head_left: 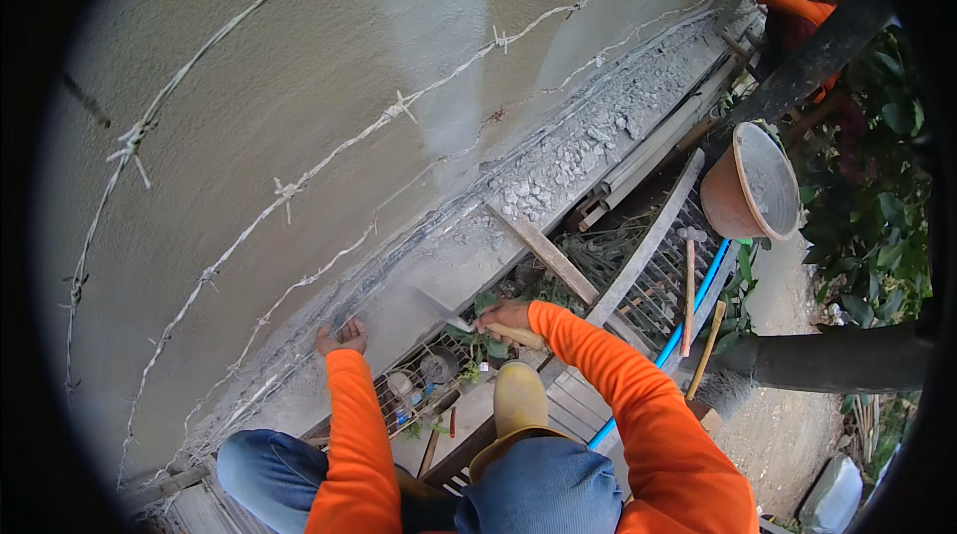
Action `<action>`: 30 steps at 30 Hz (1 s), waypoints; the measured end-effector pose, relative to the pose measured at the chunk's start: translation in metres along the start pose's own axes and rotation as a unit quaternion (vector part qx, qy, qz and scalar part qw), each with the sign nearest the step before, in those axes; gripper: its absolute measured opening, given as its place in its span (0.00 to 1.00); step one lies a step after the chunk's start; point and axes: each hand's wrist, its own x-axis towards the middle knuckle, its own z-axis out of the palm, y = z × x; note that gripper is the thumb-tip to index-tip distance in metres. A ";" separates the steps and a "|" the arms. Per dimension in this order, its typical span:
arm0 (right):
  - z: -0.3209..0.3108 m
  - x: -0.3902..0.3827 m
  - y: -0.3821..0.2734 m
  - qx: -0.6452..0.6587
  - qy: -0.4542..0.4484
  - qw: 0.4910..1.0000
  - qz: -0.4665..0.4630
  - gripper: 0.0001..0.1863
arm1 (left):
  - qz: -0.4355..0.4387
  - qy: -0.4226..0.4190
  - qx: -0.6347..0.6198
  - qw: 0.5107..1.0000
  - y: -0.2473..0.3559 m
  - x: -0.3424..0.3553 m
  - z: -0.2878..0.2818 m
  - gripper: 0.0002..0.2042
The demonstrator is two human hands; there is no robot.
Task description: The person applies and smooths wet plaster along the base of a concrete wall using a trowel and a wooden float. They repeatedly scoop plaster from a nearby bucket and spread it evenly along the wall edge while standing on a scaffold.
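My right hand (506, 318) is closed round the wooden handle of a trowel (441, 309). Its grey metal blade points left over the concrete ledge (394, 313) at the foot of the wall. Farther left, my left hand (344, 337) rests low by the joint between wall (299, 95) and ledge, thumb and fingers apart. Grey grit lies along that joint, and broken rubble (568, 165) covers the ledge farther off.
Strands of barbed wire (384, 120) run in front of the wall. A bucket (726, 197) stands at right beside a slatted platform (653, 280), a long-handled hammer (689, 285) and a blue pipe (688, 323). A wire rack (424, 374) sits below the ledge. Another person (797, 20) is at far right.
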 end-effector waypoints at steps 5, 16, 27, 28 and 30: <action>-0.092 0.017 -0.014 0.046 0.002 0.999 0.024 0.12 | 0.012 -0.020 0.091 0.996 0.003 -0.005 -0.006 0.25; 0.044 -0.040 0.030 0.331 0.244 0.910 -0.056 0.09 | 0.035 0.045 0.093 0.994 -0.010 -0.004 -0.016 0.25; 0.095 0.138 -0.003 0.340 0.514 0.787 -0.043 0.24 | 0.019 0.076 0.105 0.991 0.004 0.008 -0.022 0.22; 0.094 0.148 -0.006 0.336 0.514 0.789 -0.006 0.25 | 0.028 0.079 0.106 0.991 0.008 0.008 -0.023 0.22; 0.102 0.156 -0.008 0.354 0.505 0.784 -0.069 0.27 | 0.018 0.080 0.102 0.991 0.013 0.009 -0.026 0.22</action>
